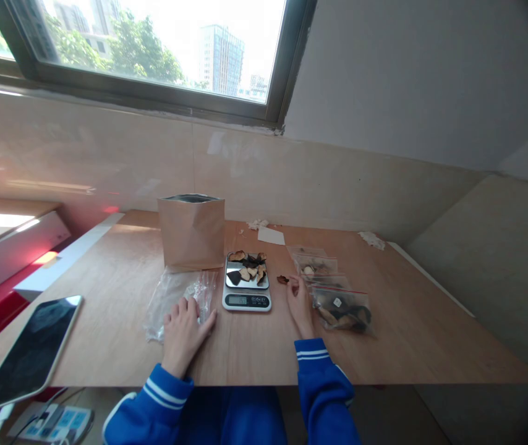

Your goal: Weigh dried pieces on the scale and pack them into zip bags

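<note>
Pinching a dried brown slice (282,280) by its edge, the right hand (298,298) has its fingertips nearly together, just right of the scale (246,301). The slice looks light, stiff and brittle, probably best taken gently by the rim. Loosely spread, the left hand (183,334) rests on a clear bag (156,312), likely soft and slippery, gripping nothing visible. The wooden table (250,349) looks flat; behind it stand a pale wall (338,191) and a bright window (153,55).

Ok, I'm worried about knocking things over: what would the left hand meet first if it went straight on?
Beyond the clear plastic bag it touches, the left hand would likely meet the upright, open-topped brown pouch first; the exact gap is hard to judge.
</note>
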`<state>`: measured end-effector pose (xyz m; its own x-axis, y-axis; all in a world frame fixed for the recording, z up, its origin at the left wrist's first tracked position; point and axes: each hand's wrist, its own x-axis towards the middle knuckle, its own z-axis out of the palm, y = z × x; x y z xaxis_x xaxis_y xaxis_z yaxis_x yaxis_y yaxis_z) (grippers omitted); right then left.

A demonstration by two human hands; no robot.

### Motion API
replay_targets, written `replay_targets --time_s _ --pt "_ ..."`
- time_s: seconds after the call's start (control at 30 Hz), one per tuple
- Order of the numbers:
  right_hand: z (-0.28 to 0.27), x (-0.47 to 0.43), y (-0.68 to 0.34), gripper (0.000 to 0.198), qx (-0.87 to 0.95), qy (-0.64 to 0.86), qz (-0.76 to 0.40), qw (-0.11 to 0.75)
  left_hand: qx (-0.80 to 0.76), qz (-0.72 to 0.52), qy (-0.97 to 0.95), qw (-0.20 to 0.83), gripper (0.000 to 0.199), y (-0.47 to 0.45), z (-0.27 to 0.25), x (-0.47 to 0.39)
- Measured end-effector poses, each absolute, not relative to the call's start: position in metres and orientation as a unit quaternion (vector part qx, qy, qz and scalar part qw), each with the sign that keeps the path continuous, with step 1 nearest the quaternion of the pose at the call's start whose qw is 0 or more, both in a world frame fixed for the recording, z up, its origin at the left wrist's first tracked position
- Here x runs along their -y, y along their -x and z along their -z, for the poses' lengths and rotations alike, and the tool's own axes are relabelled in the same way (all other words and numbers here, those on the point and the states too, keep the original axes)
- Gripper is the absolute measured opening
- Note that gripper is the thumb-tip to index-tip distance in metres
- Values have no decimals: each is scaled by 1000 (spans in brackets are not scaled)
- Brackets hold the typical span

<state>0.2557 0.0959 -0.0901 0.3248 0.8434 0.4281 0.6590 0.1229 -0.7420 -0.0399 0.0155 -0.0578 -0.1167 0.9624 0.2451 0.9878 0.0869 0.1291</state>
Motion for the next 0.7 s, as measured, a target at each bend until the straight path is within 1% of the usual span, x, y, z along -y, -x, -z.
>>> replay_targets --time_s 0.1,0.23,0.3,0.37,0.53,0.63,0.7 --pt "89 -90 -258 35 567 646 -98 502 737 128 662 47 38 39 57 -14" --pt "76 -73 -248 30 574 636 -40 514 720 149 678 13 30 43 56 -12" --pt "65 -60 -230 29 590 624 -36 510 712 172 681 -5 28 45 56 -11" --pt "52 -46 -202 28 621 603 -83 494 698 219 681 -30 27 45 56 -9" --pt "22 -18 -121 24 697 519 -272 413 622 362 693 -55 29 41 54 0" --pt "16 -20 -103 29 708 503 -315 382 575 426 695 -67 30 40 48 7" --pt "16 -26 -108 33 685 523 -322 392 573 467 671 -64 29 40 42 11"
